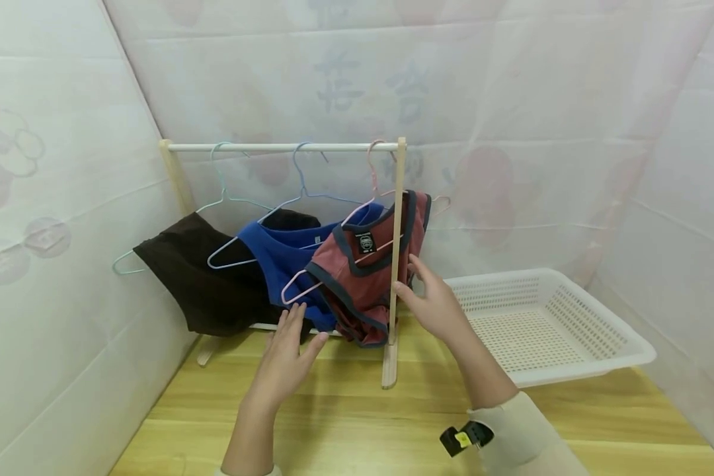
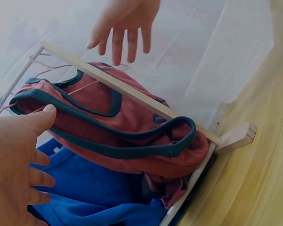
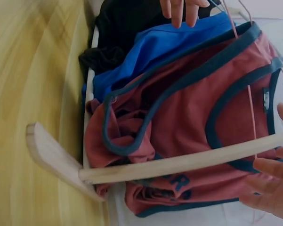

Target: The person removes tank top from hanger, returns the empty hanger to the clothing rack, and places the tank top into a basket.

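Observation:
A red tank top [image 1: 357,281] with dark trim hangs on a pink hanger [image 1: 373,173] at the right end of a small clothes rack [image 1: 399,218]. Beside it hang a blue top [image 1: 274,254] on a blue hanger [image 1: 303,185] and a black garment [image 1: 205,277] on a teal hanger [image 1: 223,185]. My left hand [image 1: 285,360] is in front of the red top's lower left side, fingers extended, holding nothing. On the other side, my right hand [image 1: 437,307] is beside the rack's right post with fingers spread; whether a fingertip touches the top I cannot tell.
A white perforated plastic basket [image 1: 601,317] sits on the wooden table [image 1: 357,423] to the right of the rack. The rack's wooden foot [image 1: 389,367] juts toward me. Pale printed sheets [image 1: 541,165] enclose the back and sides.

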Tool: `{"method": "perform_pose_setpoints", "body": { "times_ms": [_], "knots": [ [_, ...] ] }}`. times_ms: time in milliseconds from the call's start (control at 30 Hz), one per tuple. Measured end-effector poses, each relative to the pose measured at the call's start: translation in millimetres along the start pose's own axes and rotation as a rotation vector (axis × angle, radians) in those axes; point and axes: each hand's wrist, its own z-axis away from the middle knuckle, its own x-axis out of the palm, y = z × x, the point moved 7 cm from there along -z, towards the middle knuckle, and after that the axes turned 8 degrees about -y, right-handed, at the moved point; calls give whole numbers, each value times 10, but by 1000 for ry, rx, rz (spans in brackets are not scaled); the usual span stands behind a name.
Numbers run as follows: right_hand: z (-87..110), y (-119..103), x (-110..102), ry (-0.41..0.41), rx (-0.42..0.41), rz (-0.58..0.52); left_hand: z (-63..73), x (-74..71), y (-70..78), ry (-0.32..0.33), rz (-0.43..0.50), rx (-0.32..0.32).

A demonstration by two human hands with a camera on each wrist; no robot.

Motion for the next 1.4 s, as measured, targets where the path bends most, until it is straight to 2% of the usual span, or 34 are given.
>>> {"method": "perform_pose_setpoints", "body": {
  "times_ms": [100, 200, 400, 533, 767, 967, 1100, 1233, 1400],
  "knots": [
    [-133, -24, -1, 17, 25, -76, 5, 0, -9, 0, 3, -5],
    [-252, -29, -20, 48, 30, -98, 7, 4, -8, 0, 4, -1],
    [-428, -46, -76, 111, 19, -51, 0, 51, 34, -18, 42, 13],
    [-511, -63, -96, 119, 4, -9, -5, 91, 77, -20, 48, 12],
    [-607, -73, -72, 115, 1, 78, 2, 172, 190, -21, -12, 12],
    [-660, -53, -63, 105, -3, 116, -2, 298, 467, -83, -71, 104],
    [-678, -18, -72, 104, -16, 140, -6, 287, 705, -85, -95, 168],
    [-678, -16, -83, 102, -13, 154, 9, 183, 941, -26, -123, 238],
    [-681, -28, -118, 86, -23, 167, 32, -33, 1209, 95, -164, 340]
  ]
}}
